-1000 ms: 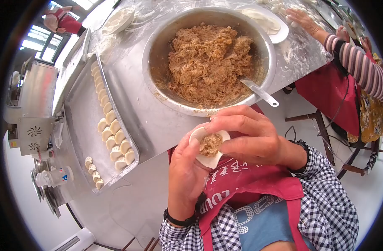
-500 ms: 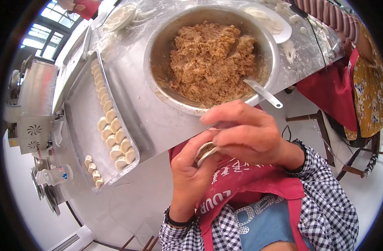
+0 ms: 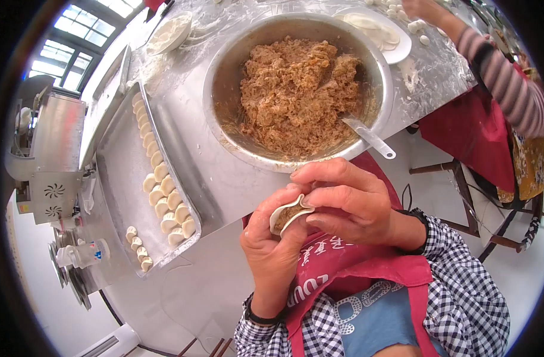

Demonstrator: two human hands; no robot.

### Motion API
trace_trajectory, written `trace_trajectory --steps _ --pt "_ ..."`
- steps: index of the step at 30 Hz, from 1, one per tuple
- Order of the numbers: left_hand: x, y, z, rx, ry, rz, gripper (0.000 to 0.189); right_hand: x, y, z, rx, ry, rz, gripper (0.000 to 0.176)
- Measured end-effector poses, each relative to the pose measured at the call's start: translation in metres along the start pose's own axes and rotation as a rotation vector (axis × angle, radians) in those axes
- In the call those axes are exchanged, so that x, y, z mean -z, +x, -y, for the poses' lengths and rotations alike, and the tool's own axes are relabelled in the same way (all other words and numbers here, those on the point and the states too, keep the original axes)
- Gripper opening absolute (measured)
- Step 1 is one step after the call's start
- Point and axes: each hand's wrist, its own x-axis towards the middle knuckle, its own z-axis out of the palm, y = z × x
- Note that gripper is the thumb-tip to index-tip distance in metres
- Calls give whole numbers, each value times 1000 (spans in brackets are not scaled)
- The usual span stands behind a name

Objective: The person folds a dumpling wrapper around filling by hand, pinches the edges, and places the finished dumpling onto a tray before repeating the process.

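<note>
Before me, the left hand (image 3: 268, 238) cups a folded dough wrapper (image 3: 294, 218), open over its filling (image 3: 285, 216); the right hand (image 3: 356, 199) pinches its right end. The wrapper looks light, soft, easily torn: support beneath, grip by the rim. Beyond: steel bowl (image 3: 373, 77); leftward, metal tray (image 3: 122, 172).

Bright room; daylight from windows (image 3: 84, 25) at upper left, panes burnt near white between dark frames. Pale sheen on steel table (image 3: 191, 137). Bowl (image 3: 227, 77) rim catches highlights. Floor (image 3: 182, 291) washed pale. Strong wide-angle distortion: tray (image 3: 120, 178) bows toward margin; corners black, bluish fringe at edge. Left hand (image 3: 272, 238), right hand (image 3: 355, 202) and wrapper (image 3: 297, 216) fairly crisp; co-worker's striped sleeve (image 3: 501, 80), upper right, blurred.
</note>
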Motion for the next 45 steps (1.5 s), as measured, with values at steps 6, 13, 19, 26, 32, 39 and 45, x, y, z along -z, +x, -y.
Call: trace_trajectory --steps 6,13,19,26,32,39,45 --pt "-7 1 -1 -83 110 3 31 5 8 0 148 -162 24 18" --pt "-4 0 -2 1 111 8 34 5 5 1 68 -112 19 22" --pt "-10 2 -4 52 124 -45 43 0 7 1 -79 -26 -35 24" --pt "-14 3 -2 45 131 -45 42 -2 6 -9 42 5 -37 17" --pt "-11 2 0 -2 54 7 37 -2 7 -7 25 -6 -39 17" --pt "-11 1 -1 15 52 21 35 -1 7 -12 43 9 -20 16" --pt "-5 -2 1 98 46 57 39 1 6 -13 24 29 30 15"
